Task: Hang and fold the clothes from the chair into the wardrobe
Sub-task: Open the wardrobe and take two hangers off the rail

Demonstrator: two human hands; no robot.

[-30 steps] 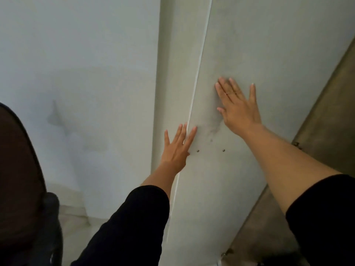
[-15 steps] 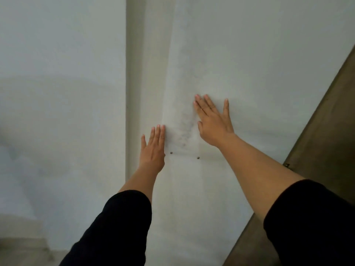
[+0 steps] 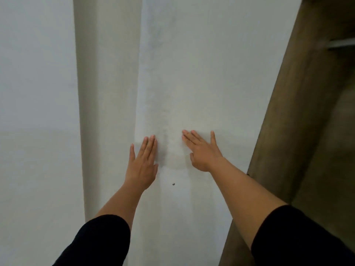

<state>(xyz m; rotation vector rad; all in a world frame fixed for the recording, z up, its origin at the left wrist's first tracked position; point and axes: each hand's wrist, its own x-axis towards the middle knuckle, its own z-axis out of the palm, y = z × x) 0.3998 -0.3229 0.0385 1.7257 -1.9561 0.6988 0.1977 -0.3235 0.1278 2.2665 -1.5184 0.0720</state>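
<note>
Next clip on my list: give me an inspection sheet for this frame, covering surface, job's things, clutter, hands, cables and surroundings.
Surface: white wardrobe door, smudged grey between the hands; one small dark dot below them.
Job's things: only the door and the brown wardrobe side panel show; a pale rail sits inside at top right. No clothes or chair in view.
Clutter: nothing seen.
Hands: left hand and right hand lie flat, fingers spread, on the door; both empty. Black sleeves are pushed up the forearms.
Cables: nothing seen.
Surroundings: plain white wall at left, with a beige vertical strip between wall and door.
</note>
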